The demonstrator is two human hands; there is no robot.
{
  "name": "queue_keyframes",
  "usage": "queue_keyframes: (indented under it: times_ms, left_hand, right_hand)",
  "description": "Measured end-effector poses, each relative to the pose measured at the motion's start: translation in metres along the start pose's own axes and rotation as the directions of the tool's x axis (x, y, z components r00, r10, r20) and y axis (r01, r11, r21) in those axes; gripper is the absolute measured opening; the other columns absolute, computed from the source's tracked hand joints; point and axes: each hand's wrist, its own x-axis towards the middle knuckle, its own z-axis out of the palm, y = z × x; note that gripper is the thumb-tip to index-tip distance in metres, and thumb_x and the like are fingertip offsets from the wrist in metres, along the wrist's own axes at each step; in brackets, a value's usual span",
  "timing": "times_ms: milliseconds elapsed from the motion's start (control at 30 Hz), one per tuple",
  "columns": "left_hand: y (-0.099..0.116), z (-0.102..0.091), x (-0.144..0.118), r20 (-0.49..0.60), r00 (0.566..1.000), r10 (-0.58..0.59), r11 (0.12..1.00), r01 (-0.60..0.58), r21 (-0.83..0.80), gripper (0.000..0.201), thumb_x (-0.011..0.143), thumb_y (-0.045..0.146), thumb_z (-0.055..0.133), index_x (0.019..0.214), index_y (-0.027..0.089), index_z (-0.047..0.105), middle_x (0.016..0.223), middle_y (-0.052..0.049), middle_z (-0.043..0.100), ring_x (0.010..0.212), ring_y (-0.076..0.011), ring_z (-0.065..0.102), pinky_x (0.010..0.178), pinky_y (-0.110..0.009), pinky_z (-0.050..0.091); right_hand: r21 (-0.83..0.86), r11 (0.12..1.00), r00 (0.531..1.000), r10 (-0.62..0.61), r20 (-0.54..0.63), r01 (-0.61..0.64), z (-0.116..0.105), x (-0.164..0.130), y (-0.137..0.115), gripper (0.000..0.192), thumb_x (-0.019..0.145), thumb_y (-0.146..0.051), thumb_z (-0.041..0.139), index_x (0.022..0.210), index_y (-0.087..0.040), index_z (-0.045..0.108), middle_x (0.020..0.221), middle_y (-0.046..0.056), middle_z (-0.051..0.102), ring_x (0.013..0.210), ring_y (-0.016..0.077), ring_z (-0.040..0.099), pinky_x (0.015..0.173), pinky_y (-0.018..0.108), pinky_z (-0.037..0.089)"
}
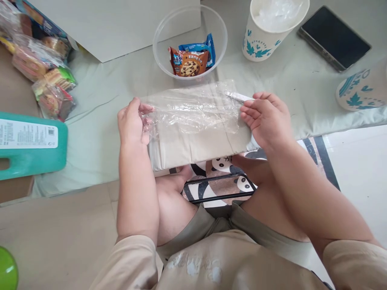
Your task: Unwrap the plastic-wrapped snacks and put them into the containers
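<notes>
A crinkled clear plastic bag (193,106) is spread between my two hands, just above the cloth-covered table edge. My left hand (132,121) is closed on its left end, with the film over the fingertips. At the other end, my right hand (267,117) pinches a narrow white strip (239,96) that lies along the bag's upper right corner. Whether the strip is part of the bag I cannot tell. Just beyond the bag stands a clear round plastic bowl (157,44) holding a brown cookie packet (189,63) and a blue packet (211,50).
Two paper cups, one with crumpled clear plastic inside (260,44) and one at the right edge (359,92), flank a black phone (334,38). Several wrapped snacks (51,76), a teal bottle (33,161) and a white box (121,24) are on the left.
</notes>
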Motion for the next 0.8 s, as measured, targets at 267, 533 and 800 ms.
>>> queue_keyframes:
  times_ms: [267, 533, 800]
  left_hand:
    - [0.003, -0.004, -0.005, 0.006, 0.999, 0.034, 0.993, -0.034, 0.109, 0.056, 0.067, 0.073, 0.073, 0.064, 0.020, 0.055, 0.069, 0.000, 0.067, 0.046, -0.0052, 0.037, 0.053, -0.034, 0.009]
    - [0.014, -0.014, -0.015, -0.010, 0.997, 0.070, 0.965, -0.066, 0.254, 0.039, 0.084, 0.041, 0.067, 0.055, 0.017, 0.060, 0.077, -0.006, 0.073, 0.060, -0.0116, 0.053, 0.052, -0.029, 0.027]
    - [0.029, -0.035, -0.025, -0.050, 0.963, 0.264, 0.941, -0.245, 0.235, 0.039, 0.093, 0.052, 0.056, 0.075, 0.017, 0.058, 0.083, -0.009, 0.067, 0.093, -0.0233, 0.068, 0.064, -0.031, 0.046]
  right_hand:
    - [-0.621, 0.734, 0.944, -0.327, 0.032, 0.275, -0.016, 0.006, -0.005, 0.013, 0.080, -0.014, 0.065, 0.081, -0.024, 0.057, 0.063, -0.004, 0.055, 0.055, 0.0127, 0.050, 0.057, 0.031, 0.042]
    - [-0.870, 0.373, 0.942, -0.220, 0.254, 0.322, -0.008, -0.004, -0.006, 0.006, 0.078, -0.026, 0.065, 0.083, -0.023, 0.064, 0.081, 0.004, 0.070, 0.077, 0.0220, 0.063, 0.074, 0.037, 0.046]
    - [-0.932, 0.123, 0.930, -0.190, 0.315, 0.341, -0.001, -0.006, -0.003, 0.007, 0.081, -0.019, 0.057, 0.078, -0.021, 0.063, 0.089, 0.009, 0.074, 0.082, 0.0254, 0.063, 0.072, 0.037, 0.040]
